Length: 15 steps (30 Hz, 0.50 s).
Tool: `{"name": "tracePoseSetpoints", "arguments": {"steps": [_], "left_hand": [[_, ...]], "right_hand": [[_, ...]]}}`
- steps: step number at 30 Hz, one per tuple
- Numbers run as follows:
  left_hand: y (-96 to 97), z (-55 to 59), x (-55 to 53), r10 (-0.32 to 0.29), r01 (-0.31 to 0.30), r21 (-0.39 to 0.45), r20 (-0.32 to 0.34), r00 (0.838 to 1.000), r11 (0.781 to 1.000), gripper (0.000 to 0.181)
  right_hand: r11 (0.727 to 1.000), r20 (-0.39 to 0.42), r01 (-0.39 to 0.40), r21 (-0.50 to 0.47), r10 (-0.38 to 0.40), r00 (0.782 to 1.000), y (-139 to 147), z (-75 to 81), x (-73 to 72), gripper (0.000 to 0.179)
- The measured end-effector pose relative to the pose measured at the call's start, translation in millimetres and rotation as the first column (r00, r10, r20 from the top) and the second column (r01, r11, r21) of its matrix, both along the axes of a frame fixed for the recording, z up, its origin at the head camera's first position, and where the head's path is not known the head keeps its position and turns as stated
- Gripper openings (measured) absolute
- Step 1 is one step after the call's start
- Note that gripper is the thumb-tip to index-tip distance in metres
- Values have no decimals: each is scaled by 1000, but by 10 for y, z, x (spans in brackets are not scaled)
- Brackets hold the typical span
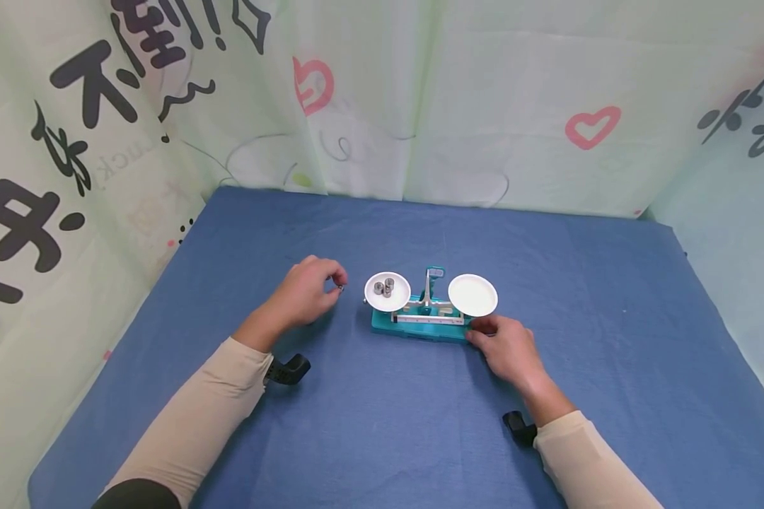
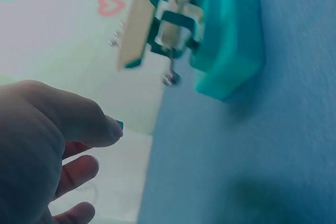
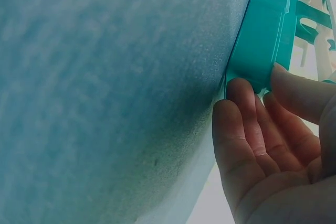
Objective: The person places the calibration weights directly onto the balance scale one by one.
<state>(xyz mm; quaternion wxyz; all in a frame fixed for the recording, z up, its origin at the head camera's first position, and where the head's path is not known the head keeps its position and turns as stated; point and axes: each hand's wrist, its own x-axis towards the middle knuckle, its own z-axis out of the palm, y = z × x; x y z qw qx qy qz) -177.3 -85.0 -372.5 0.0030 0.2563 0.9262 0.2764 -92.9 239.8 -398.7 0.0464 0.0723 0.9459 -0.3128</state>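
A teal balance scale (image 1: 420,329) with two white pans stands in the middle of the table. Several small metal weights (image 1: 378,288) sit together on its left pan (image 1: 387,304). The right pan (image 1: 473,295) shows its bare white surface. Just left of the scale, my left hand (image 1: 305,290) pinches a small shiny metal weight (image 1: 340,288) between thumb and index finger, raised over the cloth. At the scale's right end, my right hand (image 1: 506,346) grips the base (image 3: 262,40), thumb on its upper edge and fingertips against its end.
Blue cloth (image 1: 382,424) covers the table. A pale printed curtain (image 1: 484,106) rises behind the far edge and along both sides. A black wrist device (image 1: 289,370) is on the left wrist, and another (image 1: 519,428) on the right.
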Motion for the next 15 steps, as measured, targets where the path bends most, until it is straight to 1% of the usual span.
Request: {"name": "tracePoseSetpoints", "arguments": {"steps": [4, 8, 12, 15], "left_hand": [[48, 99, 26, -21, 22, 26, -26, 999, 999, 8], [94, 184, 52, -57, 60, 45, -54, 997, 997, 8], [154, 247, 63, -87, 89, 45, -52, 995, 995, 9], [208, 273, 65, -105, 106, 34, -25, 994, 994, 9]], "right_hand": [[1000, -17, -1, -5, 1, 1000, 6, -13, 6, 26], [1000, -23, -3, -6, 2, 1000, 10, -18, 8, 26], [1000, -18, -1, -2, 1, 1000, 12, -15, 0, 26], [1000, -16, -1, 2, 1, 1000, 13, -17, -3, 26]]}}
